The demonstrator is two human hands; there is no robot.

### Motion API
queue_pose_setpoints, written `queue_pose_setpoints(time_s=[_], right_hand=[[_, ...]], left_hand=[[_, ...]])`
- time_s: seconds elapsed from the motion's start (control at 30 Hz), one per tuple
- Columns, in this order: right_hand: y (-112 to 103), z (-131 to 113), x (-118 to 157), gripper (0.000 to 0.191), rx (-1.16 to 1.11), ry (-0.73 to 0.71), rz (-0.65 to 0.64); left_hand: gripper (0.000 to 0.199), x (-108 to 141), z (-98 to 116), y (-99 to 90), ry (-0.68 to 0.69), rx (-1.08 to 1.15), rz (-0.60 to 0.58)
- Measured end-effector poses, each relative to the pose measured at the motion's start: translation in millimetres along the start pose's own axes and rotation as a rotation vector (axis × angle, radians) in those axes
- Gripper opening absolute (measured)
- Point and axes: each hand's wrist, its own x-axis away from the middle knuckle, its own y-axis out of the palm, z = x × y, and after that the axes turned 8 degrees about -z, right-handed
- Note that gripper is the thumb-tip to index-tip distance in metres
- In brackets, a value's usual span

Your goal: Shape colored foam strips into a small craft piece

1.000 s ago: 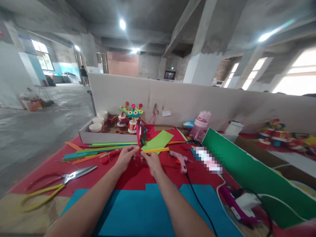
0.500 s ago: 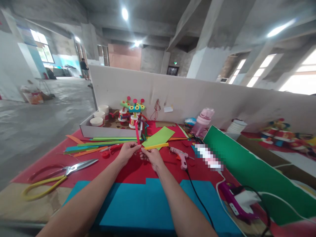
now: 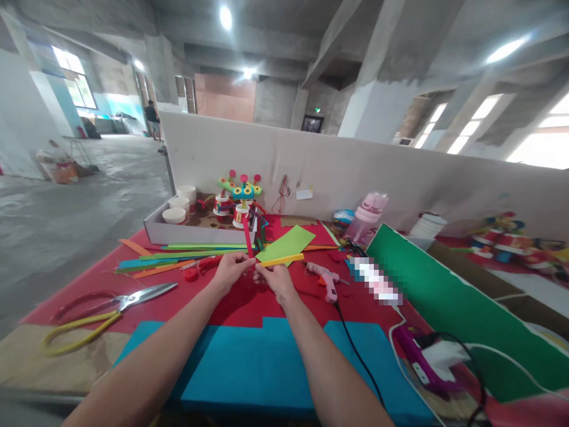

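Red strip (image 3: 248, 237): pinched in left hand (image 3: 229, 271). Yellow strip (image 3: 284, 260): pinched in right hand (image 3: 275, 279). Both above tabletop (image 3: 242, 311), ends close together, nearly unchanged from a second earlier; this suggests steady holding.

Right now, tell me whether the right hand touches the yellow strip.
Touching: the head view shows the right hand pinching the yellow strip near its left end.
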Motion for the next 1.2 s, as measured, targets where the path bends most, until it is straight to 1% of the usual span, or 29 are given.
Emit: queue_pose_setpoints(time_s=[0.1, 0.23, 0.3, 0.43, 0.63, 0.77, 0.87, 0.93, 1.07, 1.2], right_hand=[[-0.3, 0.1, -1.0, 0.033, -0.014, 0.009, -0.002], [-1.2, -1.9, -0.7, 0.037, -0.069, 0.073, -0.081], [-2.0, -1.9, -0.3, 0.038, -0.058, 0.072, -0.101], [-3.6, 1.7, -1.0, 0.036, 0.028, 0.021, -0.062], [-3.7, 2.0, -4.1, 0.031, -0.036, -0.052, 0.04], [-2.8, -0.9, -4.0, 0.028, -0.029, -0.107, 0.091], [-2.6, 0.4, -4.3, 0.028, 0.0, -0.129, 0.092], [-3.1, 2.3, -5.2, 0.028, 0.014, -0.127, 0.084], [-5.2, 4.7, -8.4, 0.031, 0.022, -0.083, 0.059], [-6.3, 4.8, -10.2, 0.034, 0.033, -0.06, 0.059]], left_hand=[[0.035, 0.2, 0.8, 0.2, 0.004, -0.018, 0.012], [0.035, 1.7, 4.3, 1.1, -0.014, -0.027, 0.051], [0.035, 2.4, 5.6, 1.7, -0.025, -0.032, 0.062], [0.035, 2.8, 5.1, 2.7, -0.024, -0.058, 0.05], [0.035, 1.5, 3.1, 2.9, -0.014, 0.025, -0.019], [0.033, 1.6, 3.2, 5.5, -0.028, 0.032, -0.061], [0.031, 1.6, 0.7, 7.5, -0.022, 0.025, -0.084], [0.03, 1.2, -1.7, 7.8, -0.016, 0.017, -0.075], [0.028, 0.2, -3.8, 6.4, -0.001, 0.002, -0.042], [0.025, 0.4, -1.1, 5.5, 0.009, 0.001, -0.041]])
